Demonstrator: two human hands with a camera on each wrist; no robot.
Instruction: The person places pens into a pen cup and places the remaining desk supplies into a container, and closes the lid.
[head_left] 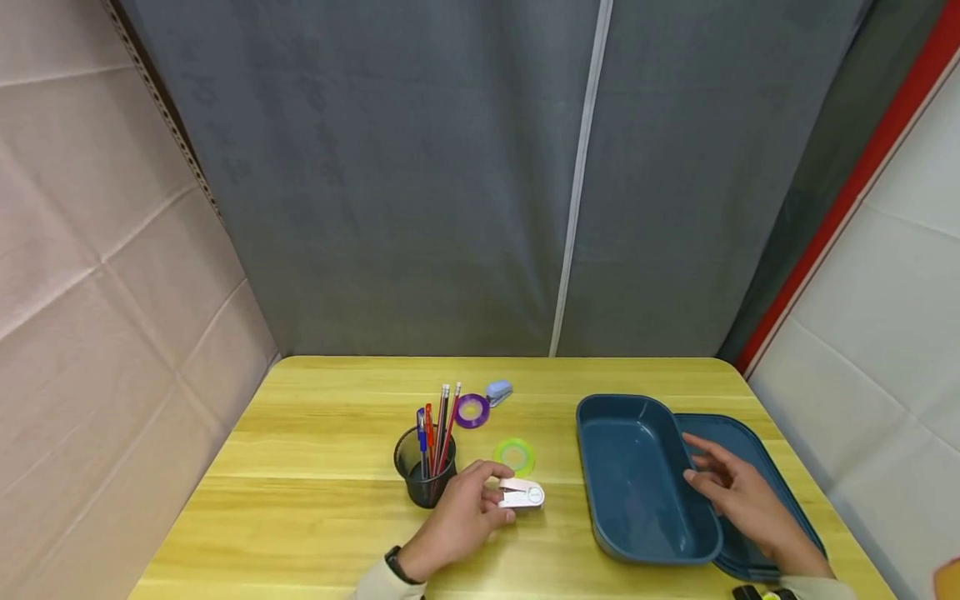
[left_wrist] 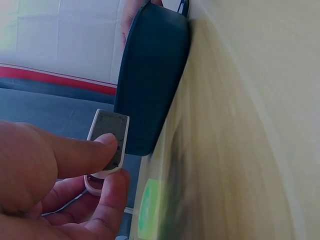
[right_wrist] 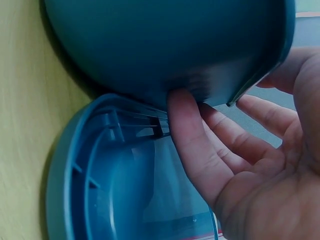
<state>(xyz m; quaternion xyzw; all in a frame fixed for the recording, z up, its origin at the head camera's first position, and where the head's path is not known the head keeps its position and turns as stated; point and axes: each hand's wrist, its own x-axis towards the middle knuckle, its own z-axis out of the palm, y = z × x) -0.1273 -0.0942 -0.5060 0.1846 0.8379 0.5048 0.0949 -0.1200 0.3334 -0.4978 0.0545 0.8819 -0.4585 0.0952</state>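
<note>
My left hand (head_left: 468,508) holds a small white stapler (head_left: 521,493) over the table, left of the blue box. In the left wrist view, the thumb lies on the stapler's grey underside (left_wrist: 114,125), with fingers on the other side. Alongside the right wall of the deep blue box (head_left: 637,467) is my right hand (head_left: 738,492), its fingers relaxed. The right wrist view has the thumb (right_wrist: 185,120) against the box's outer wall, with the other fingers extended near the rim. The box's inside shows bare. A blue lid (head_left: 776,467) lies under the right hand, partly hidden by box and hand.
A black mesh cup (head_left: 426,493) with several pens and pencils stands left of the left hand. Beyond that hand lies a green tape roll (head_left: 529,458). Farther back are a purple tape roll (head_left: 461,414) and a light blue stapler (head_left: 498,389). A grey curtain (head_left: 420,208) hangs behind the table.
</note>
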